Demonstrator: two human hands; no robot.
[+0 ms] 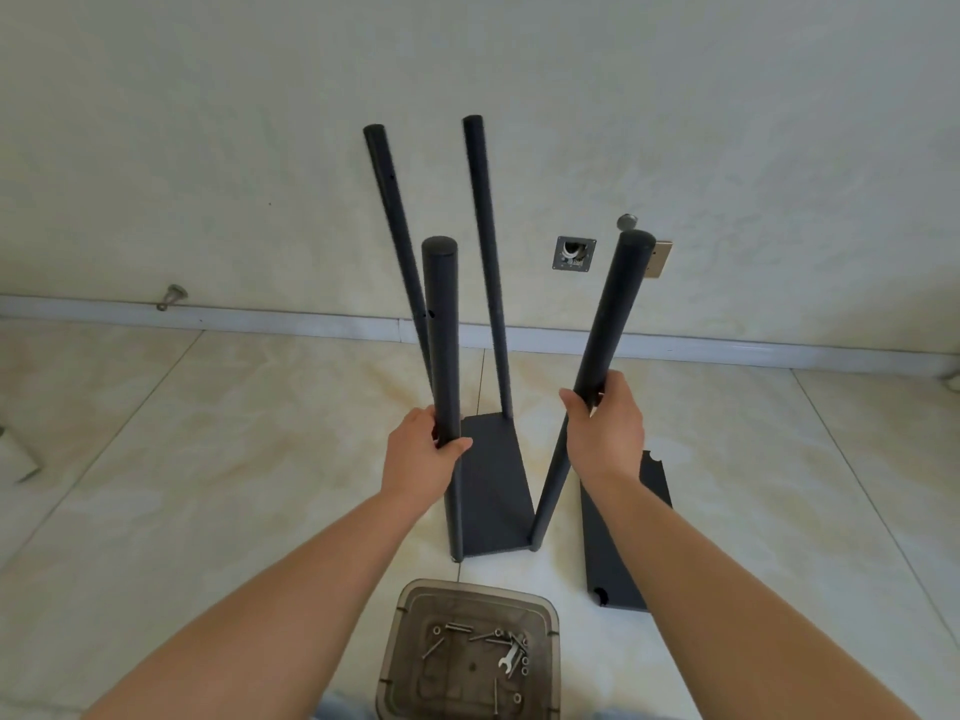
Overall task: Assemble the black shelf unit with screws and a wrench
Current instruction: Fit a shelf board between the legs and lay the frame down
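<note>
left hand: left hand [423, 449] has its fingers curled round the near-left pole [442, 324], gripping it roughly mid-height, thumb on the right side

right hand: right hand [605, 431] is wrapped round the near-right pole [613, 324] the same way, fingers closed on it

shelf unit: centre of the frame, a black shelf panel [493, 491] sits on the floor with four poles rising from its corners, the two back poles [480, 241] standing free toward the wall

why held like this: my guess is both front poles get steadied because they lean, the right one tilts out to the right quite a bit, so the joints at the bottom probably aren't tightened yet

spare panel: second black panel [618, 543] lies flat on the floor just right of the unit, partly behind the right forearm, looks like it's waiting to go on as the next tier

hardware: clear plastic tray [410, 641] at bottom centre, with screws [457, 627], washers and a small wrench [509, 657] inside, kept near so it's easy to reach

floor: glossy cream tiles [208, 459] with thin grout lines

room: pale wall [208, 148] with a white skirting board, an open outlet box [573, 254] right of centre and a door stop [174, 296] at left
</note>
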